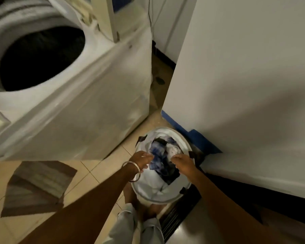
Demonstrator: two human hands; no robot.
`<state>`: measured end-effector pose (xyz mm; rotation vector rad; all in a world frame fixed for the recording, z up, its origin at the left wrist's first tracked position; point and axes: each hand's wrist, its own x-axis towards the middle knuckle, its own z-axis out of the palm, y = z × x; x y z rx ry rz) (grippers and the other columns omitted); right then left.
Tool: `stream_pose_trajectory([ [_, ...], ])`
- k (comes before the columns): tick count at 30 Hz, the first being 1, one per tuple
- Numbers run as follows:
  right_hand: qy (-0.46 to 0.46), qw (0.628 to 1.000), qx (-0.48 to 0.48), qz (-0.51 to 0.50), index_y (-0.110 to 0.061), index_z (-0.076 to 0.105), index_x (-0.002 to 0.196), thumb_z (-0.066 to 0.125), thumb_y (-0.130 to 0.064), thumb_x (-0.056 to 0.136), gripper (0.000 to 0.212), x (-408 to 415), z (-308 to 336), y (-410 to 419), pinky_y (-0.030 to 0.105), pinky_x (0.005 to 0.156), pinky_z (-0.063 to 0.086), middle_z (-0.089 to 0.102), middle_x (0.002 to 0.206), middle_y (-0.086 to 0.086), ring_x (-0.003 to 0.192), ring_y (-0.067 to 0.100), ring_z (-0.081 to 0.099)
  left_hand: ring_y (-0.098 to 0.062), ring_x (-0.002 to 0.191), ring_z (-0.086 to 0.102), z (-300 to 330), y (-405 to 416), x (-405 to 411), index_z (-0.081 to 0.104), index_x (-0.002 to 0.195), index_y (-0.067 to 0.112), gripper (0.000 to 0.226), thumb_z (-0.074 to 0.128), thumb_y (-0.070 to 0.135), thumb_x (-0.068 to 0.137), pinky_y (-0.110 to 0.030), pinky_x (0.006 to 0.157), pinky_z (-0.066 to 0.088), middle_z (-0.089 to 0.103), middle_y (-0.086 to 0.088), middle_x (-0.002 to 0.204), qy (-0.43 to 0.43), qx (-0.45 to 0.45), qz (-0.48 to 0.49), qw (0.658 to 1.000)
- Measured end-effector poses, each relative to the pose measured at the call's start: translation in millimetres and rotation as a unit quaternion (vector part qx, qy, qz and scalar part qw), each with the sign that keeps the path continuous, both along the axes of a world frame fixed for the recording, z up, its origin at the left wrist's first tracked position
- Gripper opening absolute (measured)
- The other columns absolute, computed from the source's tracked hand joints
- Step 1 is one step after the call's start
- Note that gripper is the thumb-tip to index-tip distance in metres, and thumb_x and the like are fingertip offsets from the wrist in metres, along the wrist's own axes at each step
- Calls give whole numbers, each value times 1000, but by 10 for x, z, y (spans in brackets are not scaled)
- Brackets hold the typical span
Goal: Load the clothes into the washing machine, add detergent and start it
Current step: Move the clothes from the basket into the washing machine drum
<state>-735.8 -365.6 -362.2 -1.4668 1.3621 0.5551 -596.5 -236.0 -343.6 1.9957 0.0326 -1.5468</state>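
both hands (143, 160) in laundry basket (167, 198), washer (63, 88) open

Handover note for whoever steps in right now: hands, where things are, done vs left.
Left hand and right hand: both down in the laundry basket on the floor, fingers closing on the clothes; grip not clear through blur.
Washing machine: to the left, lid up, drum open and dark; contents unreadable.
Detergent: not in view.
Done: lid open.
Left: move the clothes into the drum, add detergent, start.
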Motion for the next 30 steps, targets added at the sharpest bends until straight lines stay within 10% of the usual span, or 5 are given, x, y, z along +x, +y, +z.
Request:
stream_pose_trajectory([
  [8, 11, 994, -91, 50, -5, 47, 137, 29, -15, 106, 37, -159, -1428, -21, 31, 107, 35, 48, 143, 14, 132, 26, 46, -22, 88, 51, -1300, -106, -103, 59, 90, 17, 9, 58, 26, 93, -28, 66, 40, 55, -8, 92, 20, 15, 10, 1000],
  [14, -9, 991, -127, -25, -7, 58, 128, 50, -16, 94, 36, -53, -2253, -100, 12, 72, 33, 61, 125, 12, 112, 27, 57, -21, 99, 50, -2098, -317, -101, 55, 124, 2, 32, 58, 11, 93, -18, 62, 38, 51, -7, 104, -19, -15, -8, 1000],
  [19, 11, 989, -149, -17, -10, 52, 134, 53, -20, 95, 40, 52, -2813, -242, 9, 65, 28, 59, 128, 11, 118, 29, 56, -26, 92, 60, -2922, -397, -162, 59, 105, -2, 23, 66, 11, 87, -16, 61, 44, 63, -11, 94, -23, -16, -6, 1000],
  [24, 10, 987, -159, 6, -1, 30, 147, 29, -17, 106, 44, 20, -3322, -343, 29, 115, 25, 35, 152, 19, 141, 32, 32, -29, 92, 61, -3465, -584, -334, 55, 114, -8, 50, 77, 11, 73, -21, 69, 52, 64, -14, 97, 10, 2, 63, 998],
  [30, -20, 983, -137, -121, -5, 45, 140, 59, -25, 96, 50, -89, -3651, -503, 32, 103, 36, 49, 143, 15, 130, 31, 47, -31, 101, 57, -3787, -644, -405, 37, 129, 20, 69, 79, 14, 75, -37, 59, 56, 48, -11, 122, 81, 64, 201, 974],
])
